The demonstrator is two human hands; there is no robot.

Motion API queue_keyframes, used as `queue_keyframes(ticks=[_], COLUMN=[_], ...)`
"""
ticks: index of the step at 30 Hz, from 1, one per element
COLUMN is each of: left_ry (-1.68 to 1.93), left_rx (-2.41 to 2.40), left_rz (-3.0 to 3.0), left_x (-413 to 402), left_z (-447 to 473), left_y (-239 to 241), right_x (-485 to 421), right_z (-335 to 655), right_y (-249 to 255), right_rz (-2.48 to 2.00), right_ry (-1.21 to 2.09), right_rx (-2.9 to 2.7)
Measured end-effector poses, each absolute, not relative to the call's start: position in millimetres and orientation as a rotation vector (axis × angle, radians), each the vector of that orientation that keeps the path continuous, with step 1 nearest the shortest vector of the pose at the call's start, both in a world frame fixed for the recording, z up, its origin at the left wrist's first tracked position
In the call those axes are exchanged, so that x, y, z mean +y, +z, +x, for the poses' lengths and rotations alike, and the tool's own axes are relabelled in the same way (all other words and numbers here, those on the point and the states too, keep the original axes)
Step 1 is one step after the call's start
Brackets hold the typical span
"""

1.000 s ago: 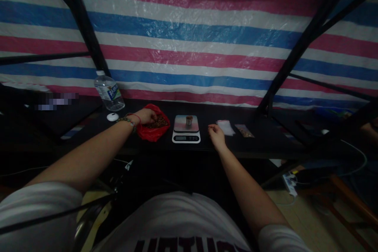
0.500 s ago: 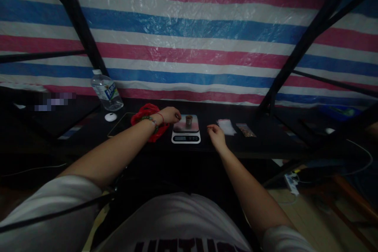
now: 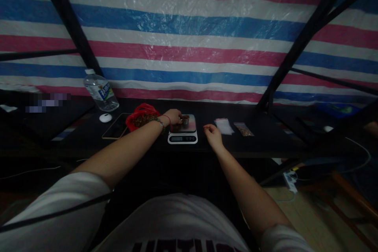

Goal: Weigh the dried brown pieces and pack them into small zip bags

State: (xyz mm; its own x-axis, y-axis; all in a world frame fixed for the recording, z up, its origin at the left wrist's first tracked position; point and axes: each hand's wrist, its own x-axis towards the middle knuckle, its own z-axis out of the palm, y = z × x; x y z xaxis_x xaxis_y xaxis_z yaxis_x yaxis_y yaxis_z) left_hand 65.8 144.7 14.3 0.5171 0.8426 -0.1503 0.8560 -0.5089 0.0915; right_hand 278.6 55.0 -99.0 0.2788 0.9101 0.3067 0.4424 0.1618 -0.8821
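Head view of a dark bench (image 3: pixel 265 141). The left hand (image 3: pixel 173 116) reaches over the platform of a small digital scale (image 3: pixel 182 139), its fingertips drawn together at the rim of a little cup (image 3: pixel 186 119) that stands on the scale, just to the right of that hand. Whether the fingers pinch anything cannot be told in the dim light. The right hand (image 3: pixel 212 134) rests on the bench just to the right of the scale, loosely curled and holding nothing.

Just left of the left hand, beside its wrist, lies an open red bag (image 3: pixel 138 111) with brown pieces inside. Further left of that hand are a flat dark device (image 3: pixel 115 128), a white mouse (image 3: pixel 105 117) and a plastic water bottle (image 3: pixel 99 93). Just right of the right hand lies a clear flat pouch (image 3: pixel 224 125), and beyond it a second pouch (image 3: pixel 243 129) with brown contents.
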Motion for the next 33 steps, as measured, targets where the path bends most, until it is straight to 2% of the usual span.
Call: queue_keyframes(ticks=[18, 25, 29, 33], left_ry=[0.063, 0.214, -0.027, -0.24], left_rx=[1.277, 1.436, 1.673, 1.716], left_rz=[2.495, 2.544, 2.538, 2.502], left_x=[151.5, 162.2, 158.5, 149.5], left_z=[43.5, 9.2, -24.8, -46.4], left_y=[17.2, 21.4, 30.4, 27.1], right_x=[56.0, 58.2, 57.7, 57.5], right_z=[280.0, 281.1, 280.7, 280.2], right_y=[-100.5, -104.3, -102.9, -103.0], right_rz=[-1.454, -1.453, -1.445, -1.443], right_ry=[0.536, 0.533, 0.54, 0.53], right_rx=[-1.342, -1.339, -1.351, -1.348])
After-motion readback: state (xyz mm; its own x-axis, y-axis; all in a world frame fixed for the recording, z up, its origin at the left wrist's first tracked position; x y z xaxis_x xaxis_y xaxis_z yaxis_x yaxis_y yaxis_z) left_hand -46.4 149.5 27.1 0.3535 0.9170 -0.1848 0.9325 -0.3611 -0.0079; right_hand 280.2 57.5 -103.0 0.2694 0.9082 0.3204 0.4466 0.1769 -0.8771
